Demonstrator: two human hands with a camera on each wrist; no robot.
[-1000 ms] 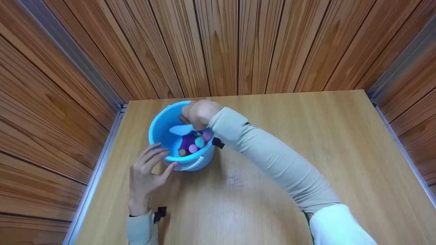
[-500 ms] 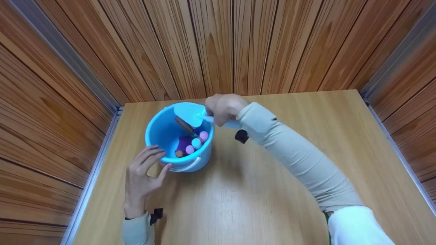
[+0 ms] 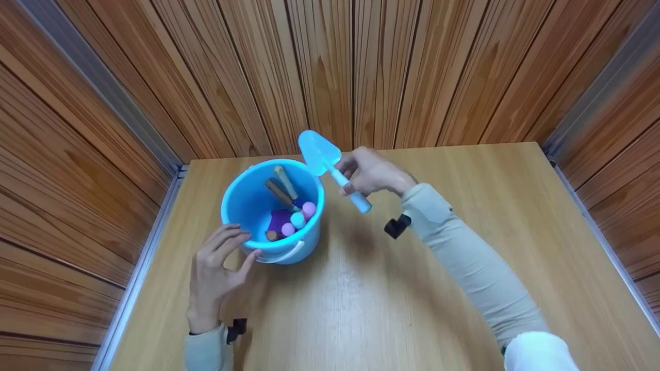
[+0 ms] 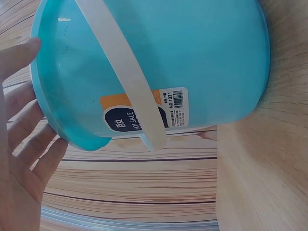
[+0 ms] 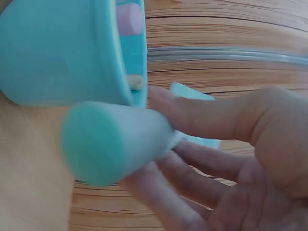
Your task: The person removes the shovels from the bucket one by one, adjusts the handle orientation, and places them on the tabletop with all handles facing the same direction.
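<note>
Bucket (image 3: 308, 245), light blue inside and out, with a white handle (image 4: 127, 67); its label (image 4: 120, 120) is orange, dark navy and white, with a black-striped barcode (image 4: 178, 99). Trowel (image 3: 330, 166), light blue in the blade, paler on the grip and turquoise at the butt. Bucket contents: a beige stick (image 3: 286, 181) and, to its left, a dark brown one (image 3: 278, 191); a purple piece (image 3: 278, 219); two lilac-pink knobs (image 3: 308, 209) with a turquoise one (image 3: 297, 220) between; a brown round end (image 3: 271, 235). Sleeves (image 3: 479, 273), pale grey-beige, meeting white cloth (image 3: 539, 353) at near right. Table (image 3: 412, 309), light tan with fine grain. Walls (image 3: 381, 77), reddish-brown planks with darker streaks and seams; rails (image 3: 141, 270), silver-grey.
</note>
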